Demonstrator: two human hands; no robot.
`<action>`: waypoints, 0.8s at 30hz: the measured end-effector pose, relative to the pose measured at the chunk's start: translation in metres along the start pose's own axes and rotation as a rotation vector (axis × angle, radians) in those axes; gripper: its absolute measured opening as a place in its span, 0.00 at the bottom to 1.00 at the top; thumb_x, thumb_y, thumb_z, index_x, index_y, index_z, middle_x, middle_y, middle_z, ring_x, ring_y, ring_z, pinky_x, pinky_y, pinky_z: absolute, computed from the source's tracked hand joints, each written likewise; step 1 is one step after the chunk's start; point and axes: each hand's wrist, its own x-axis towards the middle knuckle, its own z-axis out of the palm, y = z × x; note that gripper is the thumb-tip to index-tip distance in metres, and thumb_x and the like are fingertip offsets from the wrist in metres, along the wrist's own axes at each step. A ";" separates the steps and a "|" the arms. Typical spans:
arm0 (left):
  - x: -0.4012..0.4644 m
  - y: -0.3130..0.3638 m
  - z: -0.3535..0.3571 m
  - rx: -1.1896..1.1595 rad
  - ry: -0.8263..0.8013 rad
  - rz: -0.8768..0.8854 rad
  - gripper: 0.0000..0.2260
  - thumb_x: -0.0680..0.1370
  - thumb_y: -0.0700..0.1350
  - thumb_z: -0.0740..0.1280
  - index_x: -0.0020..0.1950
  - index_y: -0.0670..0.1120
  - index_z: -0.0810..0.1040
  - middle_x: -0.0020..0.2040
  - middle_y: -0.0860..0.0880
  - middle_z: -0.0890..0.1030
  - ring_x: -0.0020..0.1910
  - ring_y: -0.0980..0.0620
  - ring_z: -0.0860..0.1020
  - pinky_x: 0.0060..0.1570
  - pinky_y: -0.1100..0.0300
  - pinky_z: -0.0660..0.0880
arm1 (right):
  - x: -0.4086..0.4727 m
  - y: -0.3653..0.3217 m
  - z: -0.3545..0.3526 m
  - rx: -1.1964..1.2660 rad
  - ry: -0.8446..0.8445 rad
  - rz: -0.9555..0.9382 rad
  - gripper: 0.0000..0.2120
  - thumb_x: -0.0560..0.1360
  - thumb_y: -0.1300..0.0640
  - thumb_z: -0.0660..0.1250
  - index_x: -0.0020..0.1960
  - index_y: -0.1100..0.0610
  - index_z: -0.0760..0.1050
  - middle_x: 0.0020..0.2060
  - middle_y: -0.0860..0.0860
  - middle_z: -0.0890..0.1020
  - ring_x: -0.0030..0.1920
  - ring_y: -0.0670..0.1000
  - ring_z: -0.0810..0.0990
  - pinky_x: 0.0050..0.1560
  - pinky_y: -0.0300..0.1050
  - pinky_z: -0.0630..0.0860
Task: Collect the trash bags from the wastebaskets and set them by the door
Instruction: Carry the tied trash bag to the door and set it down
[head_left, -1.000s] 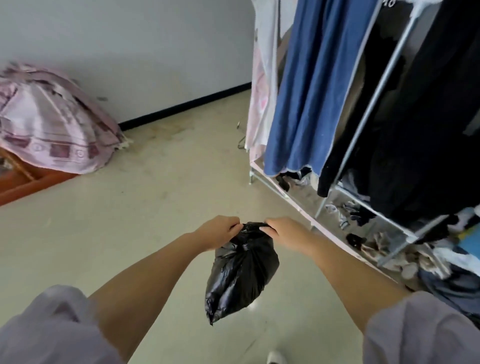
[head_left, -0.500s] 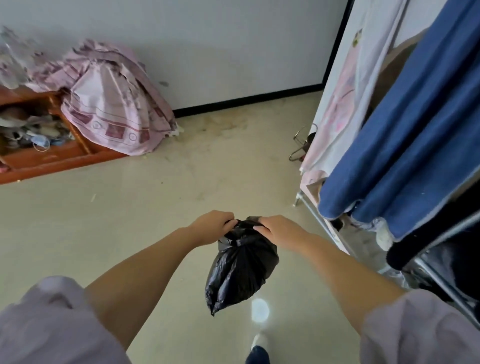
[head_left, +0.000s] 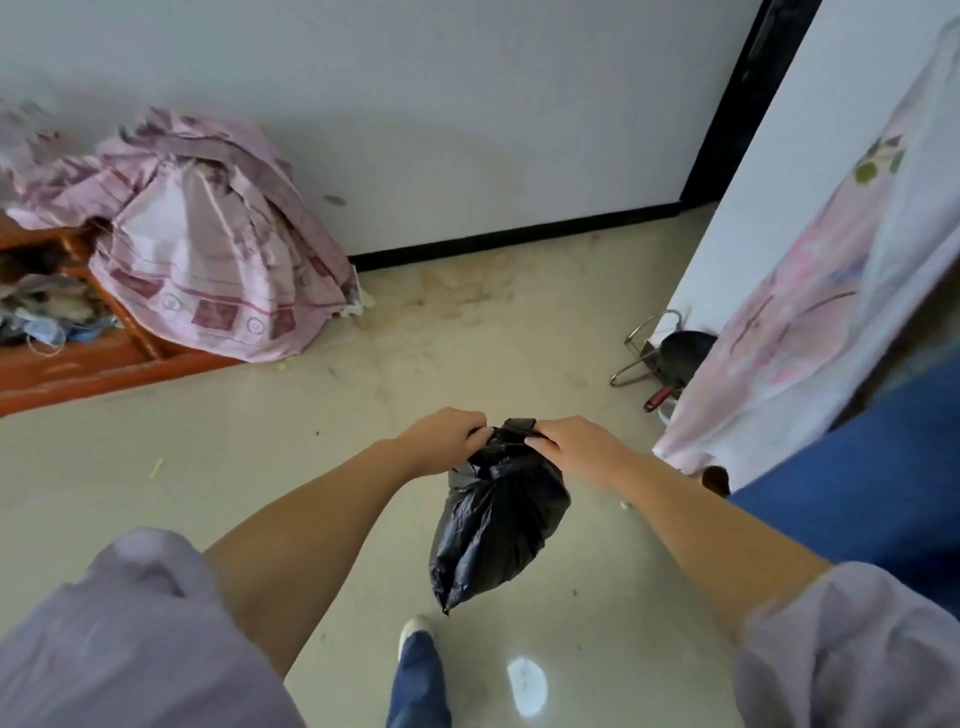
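Observation:
A small black trash bag (head_left: 496, 525) hangs in the air in front of me, above the beige floor. My left hand (head_left: 448, 440) pinches the left side of its gathered top. My right hand (head_left: 571, 445) grips the right side of the same top. The bag's body sags below both hands, crumpled and partly filled. Its neck is bunched between my fingers, so I cannot tell whether it is knotted. No wastebasket or door shows in this view.
A pink patterned cloth (head_left: 208, 249) drapes over a wooden frame (head_left: 78, 369) at the left. A hanging pale pink sheet (head_left: 810, 312) and blue garment (head_left: 872, 467) crowd the right. A dark pan with wire handle (head_left: 670, 353) lies by the wall. My foot (head_left: 415, 631) steps forward.
The view has swung left: the clothes rack slid out to the right and the pink cloth and wooden frame came in. Both hands kept their hold on the bag.

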 end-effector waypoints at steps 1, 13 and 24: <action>0.021 -0.012 -0.014 0.007 -0.011 0.021 0.15 0.83 0.50 0.53 0.37 0.47 0.65 0.34 0.49 0.71 0.37 0.46 0.71 0.39 0.54 0.66 | 0.021 0.003 -0.008 0.021 0.013 0.023 0.17 0.81 0.47 0.52 0.56 0.56 0.74 0.49 0.56 0.82 0.49 0.57 0.79 0.48 0.50 0.74; 0.253 -0.108 -0.130 0.042 -0.093 0.177 0.15 0.83 0.49 0.53 0.40 0.43 0.66 0.33 0.49 0.69 0.35 0.47 0.68 0.38 0.55 0.63 | 0.243 0.071 -0.093 0.064 0.031 0.190 0.18 0.81 0.46 0.53 0.47 0.59 0.71 0.42 0.57 0.80 0.43 0.58 0.79 0.44 0.52 0.73; 0.513 -0.171 -0.227 0.024 -0.103 0.139 0.14 0.83 0.49 0.53 0.40 0.45 0.67 0.33 0.50 0.69 0.33 0.50 0.67 0.33 0.58 0.61 | 0.480 0.199 -0.200 0.062 0.047 0.147 0.19 0.81 0.45 0.52 0.57 0.57 0.74 0.49 0.56 0.82 0.49 0.58 0.80 0.50 0.54 0.76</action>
